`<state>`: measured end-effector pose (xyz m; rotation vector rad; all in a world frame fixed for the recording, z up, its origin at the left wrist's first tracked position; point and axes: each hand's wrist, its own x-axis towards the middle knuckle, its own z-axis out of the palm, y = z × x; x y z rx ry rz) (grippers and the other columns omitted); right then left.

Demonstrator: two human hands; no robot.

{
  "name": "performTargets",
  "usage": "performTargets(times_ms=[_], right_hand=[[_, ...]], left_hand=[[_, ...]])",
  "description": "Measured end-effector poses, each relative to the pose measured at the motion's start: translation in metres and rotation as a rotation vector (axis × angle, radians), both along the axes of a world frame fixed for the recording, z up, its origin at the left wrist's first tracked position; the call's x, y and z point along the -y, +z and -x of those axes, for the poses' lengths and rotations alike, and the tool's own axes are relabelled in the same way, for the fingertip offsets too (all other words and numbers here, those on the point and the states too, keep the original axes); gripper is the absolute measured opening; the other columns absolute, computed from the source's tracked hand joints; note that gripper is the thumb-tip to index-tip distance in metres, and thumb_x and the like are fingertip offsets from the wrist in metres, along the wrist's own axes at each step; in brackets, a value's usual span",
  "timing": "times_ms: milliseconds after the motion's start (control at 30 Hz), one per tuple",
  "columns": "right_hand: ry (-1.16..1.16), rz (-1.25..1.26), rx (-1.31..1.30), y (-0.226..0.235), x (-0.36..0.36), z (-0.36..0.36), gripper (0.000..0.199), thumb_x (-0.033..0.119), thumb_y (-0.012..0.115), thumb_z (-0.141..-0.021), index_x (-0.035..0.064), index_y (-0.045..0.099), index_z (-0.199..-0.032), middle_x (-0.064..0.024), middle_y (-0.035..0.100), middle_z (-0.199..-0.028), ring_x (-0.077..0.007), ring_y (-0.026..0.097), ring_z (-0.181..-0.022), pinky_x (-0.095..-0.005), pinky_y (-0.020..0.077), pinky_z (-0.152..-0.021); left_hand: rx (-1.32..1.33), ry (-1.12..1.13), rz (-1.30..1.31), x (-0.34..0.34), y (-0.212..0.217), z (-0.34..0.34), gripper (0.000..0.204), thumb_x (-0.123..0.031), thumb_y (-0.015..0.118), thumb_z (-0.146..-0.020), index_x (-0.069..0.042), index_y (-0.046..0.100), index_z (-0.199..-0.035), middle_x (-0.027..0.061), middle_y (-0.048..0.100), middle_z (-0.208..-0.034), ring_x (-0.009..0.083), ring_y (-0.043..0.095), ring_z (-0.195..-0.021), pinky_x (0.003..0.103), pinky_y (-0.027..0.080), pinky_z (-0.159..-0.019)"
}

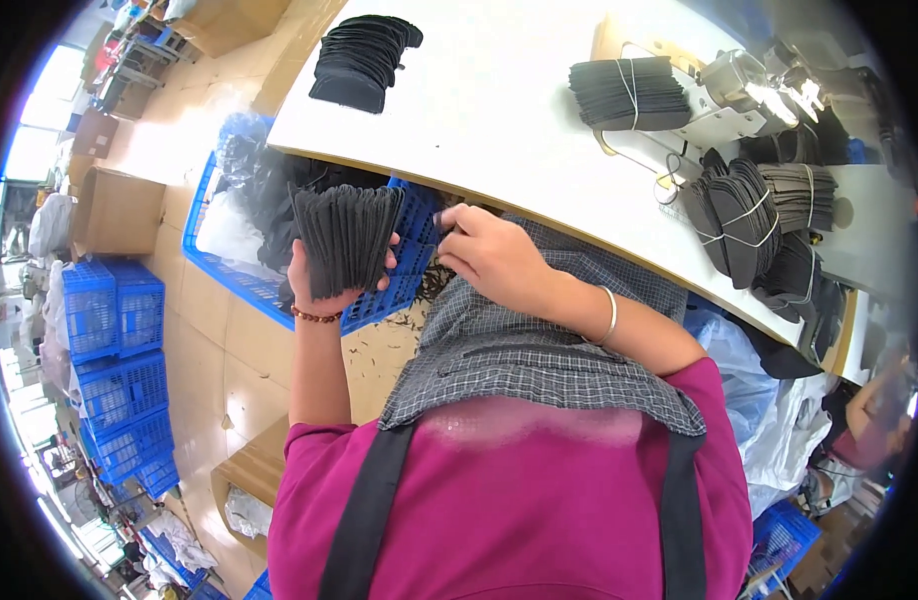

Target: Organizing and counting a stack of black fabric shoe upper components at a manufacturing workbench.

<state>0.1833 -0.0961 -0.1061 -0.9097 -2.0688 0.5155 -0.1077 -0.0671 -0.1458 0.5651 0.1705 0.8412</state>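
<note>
My left hand [309, 280] grips a thick stack of dark grey fabric pieces [347, 238], held upright and fanned over a blue plastic crate [229, 275] beside the table. My right hand [494, 255] is just right of the stack, fingers curled near its edge and near the table's rim; whether it pinches a piece I cannot tell. A checked grey apron [519, 340] lies across my lap under that hand.
The white table [499, 100] carries a loose pile of black pieces [364, 60], tied bundles [627, 92] and more bundles [759, 215], plus a sewing machine [769, 90]. Stacked blue crates [114, 350] and cardboard boxes [119, 210] stand on the floor at left. Another person [874, 420] is at the right edge.
</note>
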Motion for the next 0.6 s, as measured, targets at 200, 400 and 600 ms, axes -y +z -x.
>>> performTargets(times_ms=[200,400,600], right_hand=[[-0.05,0.034,0.336,-0.004,-0.009,-0.003,0.015,0.003,0.074,-0.08,0.0053,0.074,-0.096,-0.0097,0.07,-0.109,-0.0253,0.068,-0.094,-0.0366,0.0581,-0.076],[-0.085,-0.045,0.181,0.017,-0.013,-0.009,0.012,0.001,0.074,-0.078,0.0051,0.07,-0.088,-0.0053,0.069,-0.093,-0.0249,0.065,-0.088,-0.0361,0.0572,-0.077],[-0.217,-0.004,0.001,0.051,-0.002,-0.019,0.013,-0.002,0.073,-0.082,0.0019,0.069,-0.094,-0.0078,0.062,-0.092,-0.0243,0.062,-0.079,-0.0345,0.0539,-0.073]], left_hand=[[-0.061,-0.042,-0.071,0.007,0.004,-0.006,0.109,-0.058,0.08,-0.082,0.001,0.028,-0.158,0.0316,0.045,-0.148,0.0435,0.061,-0.122,0.054,0.057,-0.088],[-0.349,-0.038,-0.213,0.006,0.015,-0.004,0.119,-0.042,0.097,-0.067,0.006,0.033,-0.154,0.0208,0.049,-0.148,0.0336,0.059,-0.128,0.05,0.053,-0.101],[-0.697,-0.002,-0.518,-0.001,0.056,-0.016,0.108,-0.043,0.098,-0.064,0.007,0.049,-0.146,0.0143,0.054,-0.142,0.0214,0.054,-0.132,0.035,0.039,-0.113]])
